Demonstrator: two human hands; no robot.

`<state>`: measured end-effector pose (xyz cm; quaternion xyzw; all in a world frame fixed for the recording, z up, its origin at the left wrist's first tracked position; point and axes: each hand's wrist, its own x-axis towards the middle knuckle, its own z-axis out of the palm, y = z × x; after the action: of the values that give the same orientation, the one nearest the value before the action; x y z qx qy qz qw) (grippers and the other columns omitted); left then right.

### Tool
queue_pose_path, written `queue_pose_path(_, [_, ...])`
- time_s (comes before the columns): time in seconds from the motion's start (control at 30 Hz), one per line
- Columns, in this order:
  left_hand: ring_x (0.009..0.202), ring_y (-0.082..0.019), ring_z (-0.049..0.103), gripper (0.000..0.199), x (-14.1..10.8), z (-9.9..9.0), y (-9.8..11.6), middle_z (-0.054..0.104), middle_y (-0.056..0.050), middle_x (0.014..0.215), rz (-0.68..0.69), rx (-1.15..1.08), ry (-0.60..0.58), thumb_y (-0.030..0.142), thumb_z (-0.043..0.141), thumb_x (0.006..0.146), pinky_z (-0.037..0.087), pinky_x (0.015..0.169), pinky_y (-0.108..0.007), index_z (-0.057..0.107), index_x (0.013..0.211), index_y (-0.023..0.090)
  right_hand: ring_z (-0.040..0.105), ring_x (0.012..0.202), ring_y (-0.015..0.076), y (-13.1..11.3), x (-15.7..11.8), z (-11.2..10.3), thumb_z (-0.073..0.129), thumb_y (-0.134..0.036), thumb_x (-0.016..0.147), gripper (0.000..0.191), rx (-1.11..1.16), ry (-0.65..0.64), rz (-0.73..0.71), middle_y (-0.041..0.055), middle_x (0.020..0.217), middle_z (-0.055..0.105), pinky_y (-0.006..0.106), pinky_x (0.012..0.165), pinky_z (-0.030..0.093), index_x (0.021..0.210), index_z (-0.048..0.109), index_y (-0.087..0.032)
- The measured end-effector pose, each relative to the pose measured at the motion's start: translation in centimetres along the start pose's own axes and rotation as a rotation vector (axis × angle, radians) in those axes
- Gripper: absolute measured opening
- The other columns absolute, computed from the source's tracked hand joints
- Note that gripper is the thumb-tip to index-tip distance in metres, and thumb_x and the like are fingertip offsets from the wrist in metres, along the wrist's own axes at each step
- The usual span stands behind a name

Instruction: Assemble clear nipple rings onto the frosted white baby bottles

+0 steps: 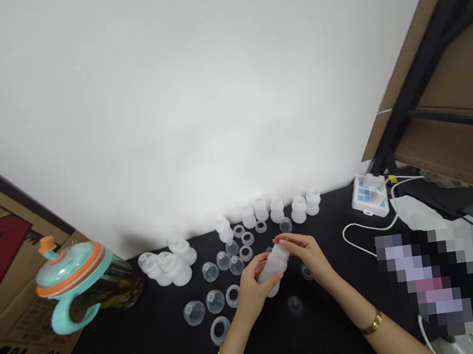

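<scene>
Over the black table, my left hand (254,282) is wrapped round the body of a frosted white baby bottle (274,265), tilted with its neck up and to the right. At that neck, the fingers of my right hand (308,253) are pinched together; any small part between them is hidden. Left of my hands lie clear domed caps (215,301) and translucent rings (220,330), several of each. One clear dome (295,306) rests just below the bottle, and another small round part (306,272) is partly covered by my right hand.
Several open white bottles (298,209) line the wall at the back. A group of capped bottles (174,268) stands at the left, near a big teal-lidded jug (120,280). On the right are a power strip (368,195) and a white cable (357,225).
</scene>
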<state>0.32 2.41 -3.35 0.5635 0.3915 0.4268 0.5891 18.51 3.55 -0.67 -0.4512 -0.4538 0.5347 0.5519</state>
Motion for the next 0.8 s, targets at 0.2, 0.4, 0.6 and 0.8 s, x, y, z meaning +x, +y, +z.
queue_pose_path(0.2, [0.089, -0.026, 0.072, 0.054, 0.7, -0.4, -1.2, 0.077, -0.013, 0.099, -0.069, -0.177, 0.024, 0.033, 0.086, 0.065, 0.053, 0.078, -0.031, 0.065, 0.11, 0.014, 0.069, 0.092, 0.0269, 0.2, 0.4, -0.1, 0.065, -0.055, 0.084, 0.043, 0.046, -0.008, -0.006, 0.0126, 0.103, 0.075, 0.032, 0.07, 0.055, 0.102, 0.077, -0.018])
queue_pose_path(0.4, [0.075, -0.022, 0.072, 0.056, 1.0, -1.2, -1.1, 0.078, -0.011, 0.09, -0.129, -0.318, 0.14, 0.04, 0.086, 0.065, 0.051, 0.065, -0.025, 0.067, 0.11, 0.014, 0.069, 0.081, 0.0252, 1.3, 1.2, -1.0, 0.065, -0.055, 0.081, 0.046, -0.118, 0.069, -0.044, 0.0134, 0.1, 0.075, 0.031, 0.061, 0.055, 0.102, 0.075, -0.016])
queue_pose_path(0.6, [0.071, -0.021, 0.072, 0.05, 1.3, -1.0, -1.5, 0.077, -0.009, 0.083, -0.132, -0.36, 0.161, 0.04, 0.085, 0.066, 0.05, 0.063, -0.024, 0.069, 0.104, 0.014, 0.069, 0.079, 0.0242, 2.4, 1.5, -1.4, 0.06, -0.041, 0.085, 0.03, -0.575, 0.136, -0.247, 0.009, 0.095, 0.076, 0.032, 0.065, 0.053, 0.099, 0.075, -0.019])
queue_pose_path(0.8, [0.073, -0.022, 0.071, 0.053, 1.5, -0.1, -2.6, 0.077, -0.009, 0.085, -0.081, -0.32, 0.17, 0.039, 0.088, 0.058, 0.052, 0.066, -0.027, 0.065, 0.1, 0.016, 0.069, 0.082, 0.0222, 2.2, 1.6, -1.9, 0.051, -0.035, 0.091, 0.027, -0.754, 0.147, -0.364, 0.0069, 0.099, 0.075, 0.031, 0.067, 0.053, 0.1, 0.073, -0.021])
